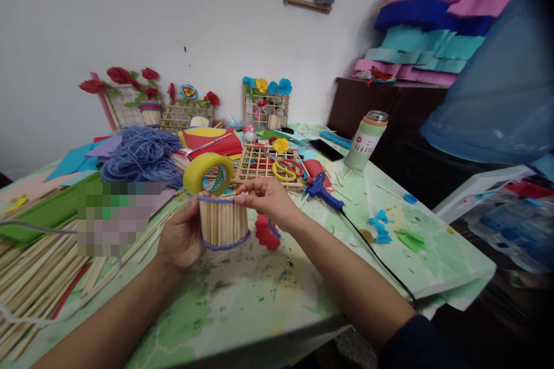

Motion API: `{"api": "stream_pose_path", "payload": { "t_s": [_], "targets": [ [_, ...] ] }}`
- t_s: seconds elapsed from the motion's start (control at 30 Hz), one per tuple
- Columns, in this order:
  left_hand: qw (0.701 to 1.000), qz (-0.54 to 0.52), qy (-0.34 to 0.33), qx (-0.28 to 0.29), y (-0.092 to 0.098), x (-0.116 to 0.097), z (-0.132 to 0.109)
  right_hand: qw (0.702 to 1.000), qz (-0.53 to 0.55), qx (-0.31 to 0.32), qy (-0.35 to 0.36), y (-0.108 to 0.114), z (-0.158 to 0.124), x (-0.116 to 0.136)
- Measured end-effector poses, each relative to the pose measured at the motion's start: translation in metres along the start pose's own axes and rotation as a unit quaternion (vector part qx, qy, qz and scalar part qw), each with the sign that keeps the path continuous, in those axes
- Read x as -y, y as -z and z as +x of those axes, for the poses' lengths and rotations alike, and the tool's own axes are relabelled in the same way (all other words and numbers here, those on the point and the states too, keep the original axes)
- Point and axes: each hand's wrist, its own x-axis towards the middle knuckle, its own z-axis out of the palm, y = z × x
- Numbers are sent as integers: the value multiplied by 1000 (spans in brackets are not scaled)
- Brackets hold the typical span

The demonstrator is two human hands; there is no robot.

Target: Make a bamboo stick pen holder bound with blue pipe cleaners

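Observation:
A small basket (223,223) made of upright wooden sticks, with blue-purple cord round its top and bottom edges, is held above the table. My left hand (184,237) wraps round its left side. At the top right rim, my right hand (269,199) pinches the edge between thumb and fingers; whether cord lies in that pinch is too small to tell. Just behind the basket stands a roll of yellow tape (208,173). A red scalloped paper piece (267,233) lies beside it, below my right hand.
A blue glue gun (322,191) with a black cable lies right of my right hand, near yellow-handled scissors (284,171) on a stick lattice (255,162). Blue cord (141,155) and wooden sticks (38,294) cover the left. A green bottle (367,141) and phone (326,149) are at the back right.

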Motion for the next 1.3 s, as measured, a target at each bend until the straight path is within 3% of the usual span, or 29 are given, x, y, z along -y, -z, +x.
{"api": "stream_pose_path", "payload": {
  "t_s": [0.1, 0.2, 0.33, 0.47, 0.57, 0.63, 0.7, 0.8, 0.97, 1.17, 1.3],
  "targets": [
    [995, -50, 83, 15, 1, 2, -1, 997, 70, 22, -34, -4, -3, 1],
    [989, -95, 117, 7, -2, 0, -4, 993, 107, 27, -52, -7, -5, 1],
    [986, -105, 126, 10, -8, -4, -4, 996, 76, 23, -46, -7, -5, 3],
    [997, -56, 46, 31, -9, -6, 0, 999, 24, 25, -40, -2, -4, 7],
    [994, 4, -93, 50, -8, -9, 0, 998, -37, 38, -24, 3, -3, 7],
    [972, 111, -189, 83, -7, -12, -2, 996, -67, 54, -20, 6, -2, 6],
    [941, 226, -218, 129, -8, -16, -6, 995, -72, 71, -21, 8, -1, 5],
    [916, 304, -196, 172, -8, -21, -9, 994, -56, 86, -28, 9, -1, 3],
    [910, 323, -134, 223, -6, -19, -7, 989, -37, 112, -86, 9, -1, 2],
    [962, 221, -20, 157, -5, -9, -5, 988, -71, 112, -83, 7, -1, -1],
    [979, 155, 34, 129, -10, -16, -9, 986, -18, 125, -109, 14, 0, -2]
  ]
}}
